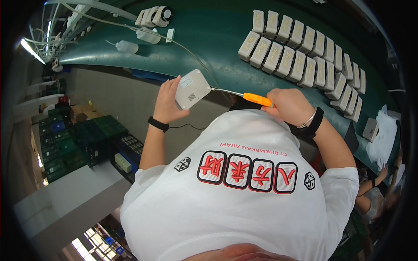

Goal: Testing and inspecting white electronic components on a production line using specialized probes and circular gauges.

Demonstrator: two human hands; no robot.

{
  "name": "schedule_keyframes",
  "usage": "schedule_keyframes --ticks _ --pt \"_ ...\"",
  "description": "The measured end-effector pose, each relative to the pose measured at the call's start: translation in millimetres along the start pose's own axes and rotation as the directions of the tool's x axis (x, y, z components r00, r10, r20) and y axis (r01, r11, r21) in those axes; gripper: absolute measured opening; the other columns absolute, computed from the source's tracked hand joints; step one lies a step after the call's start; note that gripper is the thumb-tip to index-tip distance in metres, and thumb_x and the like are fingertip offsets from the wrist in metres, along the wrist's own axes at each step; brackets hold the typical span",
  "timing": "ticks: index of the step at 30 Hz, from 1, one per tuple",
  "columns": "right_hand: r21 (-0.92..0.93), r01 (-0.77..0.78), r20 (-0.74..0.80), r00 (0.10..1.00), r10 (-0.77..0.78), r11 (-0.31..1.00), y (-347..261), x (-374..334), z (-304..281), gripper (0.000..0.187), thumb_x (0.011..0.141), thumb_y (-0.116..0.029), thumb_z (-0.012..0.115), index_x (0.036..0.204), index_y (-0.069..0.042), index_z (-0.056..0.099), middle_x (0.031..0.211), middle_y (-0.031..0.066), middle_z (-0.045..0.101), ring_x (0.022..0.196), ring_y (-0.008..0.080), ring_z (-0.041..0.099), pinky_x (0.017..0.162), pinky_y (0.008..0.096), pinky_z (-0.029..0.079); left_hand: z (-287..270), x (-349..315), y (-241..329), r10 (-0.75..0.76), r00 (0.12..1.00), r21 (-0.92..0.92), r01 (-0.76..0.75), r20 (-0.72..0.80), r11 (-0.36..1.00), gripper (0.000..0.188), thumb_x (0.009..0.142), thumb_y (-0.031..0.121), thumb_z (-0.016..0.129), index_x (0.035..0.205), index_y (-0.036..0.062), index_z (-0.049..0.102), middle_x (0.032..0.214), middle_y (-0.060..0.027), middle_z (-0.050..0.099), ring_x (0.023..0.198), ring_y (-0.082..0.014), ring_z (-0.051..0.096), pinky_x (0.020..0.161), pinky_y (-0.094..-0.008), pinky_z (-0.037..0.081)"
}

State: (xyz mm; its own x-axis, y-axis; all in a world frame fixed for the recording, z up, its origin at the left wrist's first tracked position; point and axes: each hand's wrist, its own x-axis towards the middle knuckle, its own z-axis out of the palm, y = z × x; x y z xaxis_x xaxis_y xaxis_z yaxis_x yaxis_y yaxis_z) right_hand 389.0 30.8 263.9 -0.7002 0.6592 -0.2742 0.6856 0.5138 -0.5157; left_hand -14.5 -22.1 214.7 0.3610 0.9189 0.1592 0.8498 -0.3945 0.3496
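Note:
My left hand [166, 103] grips a flat off-white plastic housing [194, 90] by its edge. A small label, a square of vent holes and corner holes show on its face. My right hand [291, 105] is closed round the orange handle of a tool [257, 99] with a thin metal shaft. The shaft points left, and its small pale tip is at the right edge of the housing. Whether the tip touches it, I cannot tell, nor the tool's exact kind. Both hands are in front of the green bench [204, 48].
Several off-white housings [285, 61] stand in rows at the right of the bench. Plastic bottles [127, 47] and more units [153, 16] are at the back left. A thin hose [183, 47] crosses the bench. Crates [93, 139] are stacked left; another person's arm [378, 179] shows right.

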Motion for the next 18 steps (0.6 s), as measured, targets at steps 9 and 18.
schedule_keyframes --ticks 9,18 --pt "0.046 -0.007 0.11 0.994 0.002 0.999 -1.0 6.9 -0.2 0.037 0.084 -0.038 0.069 0.077 -0.003 0.059 0.074 0.0134 0.061 0.067 0.036 0.06 0.061 0.0431 0.047 55.0 -45.8 -24.3 -0.572 0.743 -0.918 0.395 0.347 -0.043 0.105 0.057 0.037 0.079 0.147 0.0091 0.035 0.129 -0.0146 0.055 0.113 -0.0327 0.056 0.1 -0.047 0.045" --pt "-0.004 -0.039 0.049 0.998 0.039 0.999 5.7 15.5 9.9 0.037 0.083 -0.038 0.07 0.077 -0.003 0.061 0.072 0.014 0.061 0.067 0.0362 0.06 0.061 0.0436 0.048 64.5 -58.0 29.2 -0.388 0.716 -0.476 -0.088 0.581 -0.875 0.072 0.073 0.048 0.062 0.136 0.0131 0.05 0.13 -0.0169 0.053 0.113 -0.0362 0.053 0.098 -0.0504 0.046"
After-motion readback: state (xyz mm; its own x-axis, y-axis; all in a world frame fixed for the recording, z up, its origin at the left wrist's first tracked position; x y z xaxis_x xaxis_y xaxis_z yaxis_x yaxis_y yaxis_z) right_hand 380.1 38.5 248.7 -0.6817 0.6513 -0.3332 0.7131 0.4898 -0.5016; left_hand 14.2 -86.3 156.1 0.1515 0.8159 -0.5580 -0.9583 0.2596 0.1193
